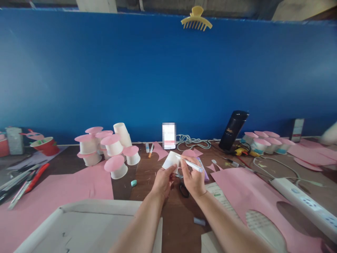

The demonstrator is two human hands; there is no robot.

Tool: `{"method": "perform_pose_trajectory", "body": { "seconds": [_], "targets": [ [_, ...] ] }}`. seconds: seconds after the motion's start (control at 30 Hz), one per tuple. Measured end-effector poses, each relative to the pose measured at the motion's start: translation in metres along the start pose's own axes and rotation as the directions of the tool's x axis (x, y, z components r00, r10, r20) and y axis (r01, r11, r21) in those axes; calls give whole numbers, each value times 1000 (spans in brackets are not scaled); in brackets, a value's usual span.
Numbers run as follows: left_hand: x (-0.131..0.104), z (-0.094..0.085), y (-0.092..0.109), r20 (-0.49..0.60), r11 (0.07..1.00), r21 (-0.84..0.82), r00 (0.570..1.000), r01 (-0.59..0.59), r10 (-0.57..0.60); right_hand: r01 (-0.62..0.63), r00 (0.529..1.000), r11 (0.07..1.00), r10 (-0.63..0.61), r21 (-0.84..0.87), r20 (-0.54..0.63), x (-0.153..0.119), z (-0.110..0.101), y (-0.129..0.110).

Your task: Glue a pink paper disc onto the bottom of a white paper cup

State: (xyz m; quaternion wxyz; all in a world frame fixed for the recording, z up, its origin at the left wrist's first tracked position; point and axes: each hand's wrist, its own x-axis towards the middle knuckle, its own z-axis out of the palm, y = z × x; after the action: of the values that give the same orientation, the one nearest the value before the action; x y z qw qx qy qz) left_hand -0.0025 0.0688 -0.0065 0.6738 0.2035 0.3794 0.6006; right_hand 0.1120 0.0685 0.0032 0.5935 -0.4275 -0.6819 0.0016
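My left hand [164, 179] is closed around a small white paper cup [170, 160], tilted in front of me. A white marker pen [192, 164] lies in the grip of my right hand [194, 177], its tip at the cup's side; whether it touches cannot be made out. Below the hands, black-handled scissors [184, 189] lie partly hidden on the brown table. A light pen cap [199, 221] rests nearer to me. Left of my hands stand several white cups topped with pink paper discs [116, 163].
A phone [169, 136] stands against the blue partition [147, 70]. To the right are a black flask [233, 130], more disc-topped cups [260, 144], cut pink paper [237, 186] and a white power strip [305, 200]. Box cutters [23, 186] lie left; a white box [92, 225] sits in front.
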Motion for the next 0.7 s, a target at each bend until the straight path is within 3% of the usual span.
{"method": "perform_pose_trajectory", "body": {
  "seconds": [0.27, 0.7],
  "targets": [
    [-1, 0, 1, -3, 1000, -27, 1000, -7, 6, 46, 998, 998, -45, -30, 35, -2, 0, 0],
    [-1, -3, 3, 0, 993, -116, 1000, 17, -17, 13, 1000, 1000, -13, -3, -7, -1, 0, 0]
  ]
}}
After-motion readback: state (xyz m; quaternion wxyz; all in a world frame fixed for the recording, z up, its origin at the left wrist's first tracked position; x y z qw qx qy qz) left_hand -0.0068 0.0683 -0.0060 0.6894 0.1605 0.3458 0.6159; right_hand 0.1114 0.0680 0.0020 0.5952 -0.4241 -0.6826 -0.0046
